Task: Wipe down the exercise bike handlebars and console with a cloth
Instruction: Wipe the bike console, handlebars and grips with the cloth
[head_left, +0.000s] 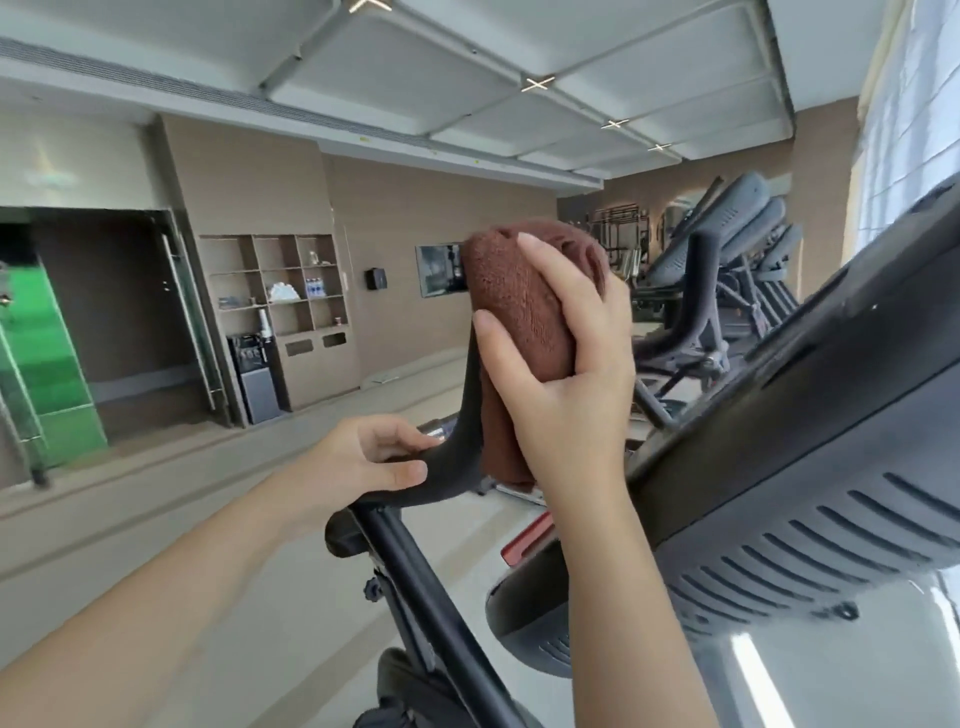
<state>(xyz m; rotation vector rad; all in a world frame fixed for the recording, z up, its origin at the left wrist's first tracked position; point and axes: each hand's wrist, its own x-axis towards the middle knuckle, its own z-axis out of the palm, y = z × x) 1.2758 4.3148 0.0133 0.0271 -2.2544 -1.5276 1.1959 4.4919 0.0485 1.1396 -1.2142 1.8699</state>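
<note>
**gymrat22:** where's the cloth sitting rn?

**wipedown_w:** the brown cloth (524, 312) is wrapped over the upright end of the black handlebar (457, 447), and the right hand (566, 374) is clamped round it, fingers curled over the top, thumb on the near side. A tail of it hangs down under the palm.

**gymrat22:** and the other hand?

**wipedown_w:** left hand (363, 462) grips the lower bend of the same bar, just below the cloth. The console (810, 415) is off to the right.
</note>
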